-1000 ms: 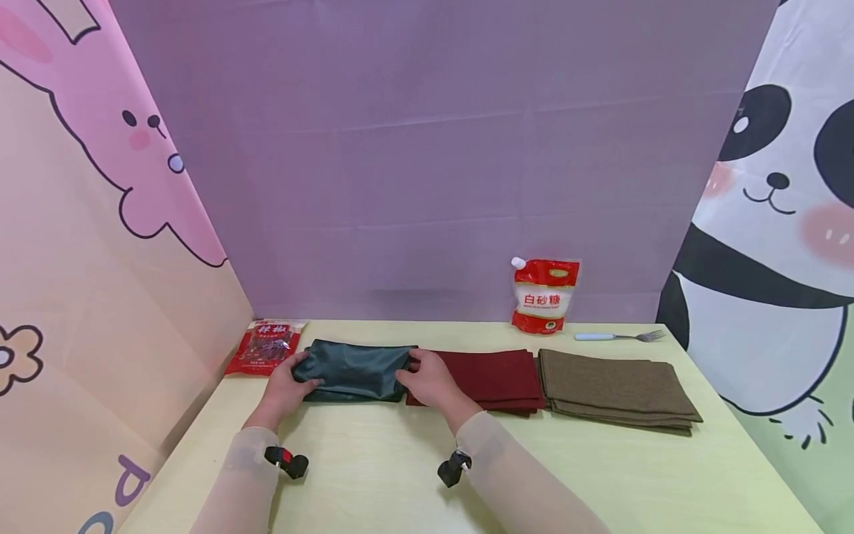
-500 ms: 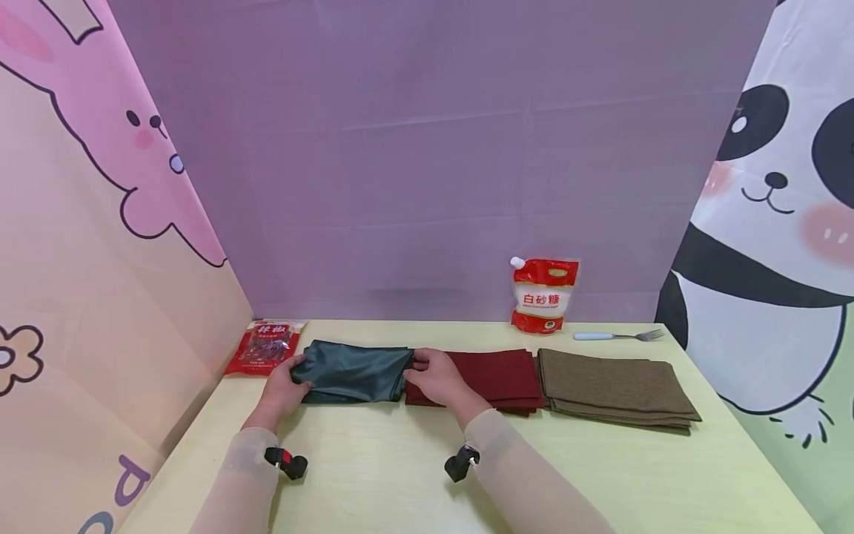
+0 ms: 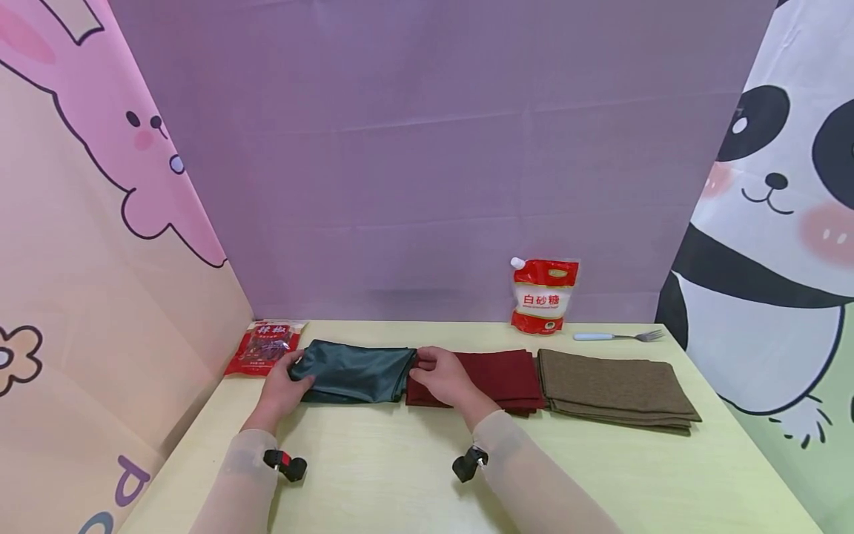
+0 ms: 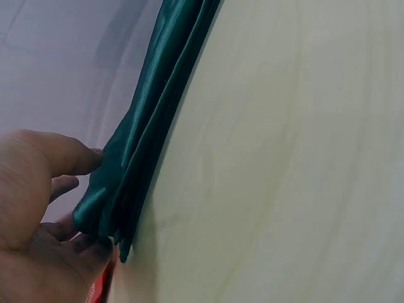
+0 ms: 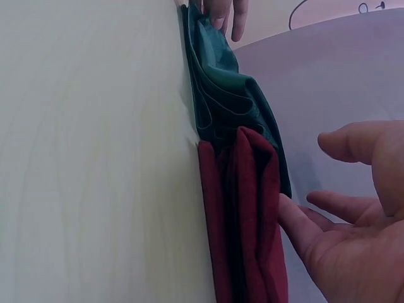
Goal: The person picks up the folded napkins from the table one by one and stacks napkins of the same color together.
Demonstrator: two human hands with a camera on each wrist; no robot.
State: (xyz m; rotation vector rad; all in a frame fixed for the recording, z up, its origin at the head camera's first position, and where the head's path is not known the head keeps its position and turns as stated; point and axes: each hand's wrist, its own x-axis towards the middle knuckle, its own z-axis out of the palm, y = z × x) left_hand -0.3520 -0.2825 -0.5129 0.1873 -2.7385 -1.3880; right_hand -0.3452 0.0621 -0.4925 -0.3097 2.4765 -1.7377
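Observation:
A folded dark green satin cloth (image 3: 356, 374) lies at the left of the table in the head view. My left hand (image 3: 282, 386) holds its left end; in the left wrist view the thumb (image 4: 79, 156) lies against the satin and the fingers are around the end. Just past its right end, over the folded red cloth (image 3: 503, 378), is my right hand (image 3: 448, 378). In the right wrist view that hand's thumb stands apart from its fingers, nothing is pinched between them, and a fingertip (image 5: 287, 208) is at the red cloth's top.
A folded brown cloth stack (image 3: 617, 386) lies to the right of the red one. A red packet (image 3: 265, 347) lies at the back left. Toward the back right stand a red-and-white sugar pouch (image 3: 543, 297) and a fork (image 3: 617, 337) with a pale handle, lying flat.
My right hand has drawn off the green cloth's right end and shifted right over the red cloth. The green cloth's right end looks flatter; my left hand has barely moved.

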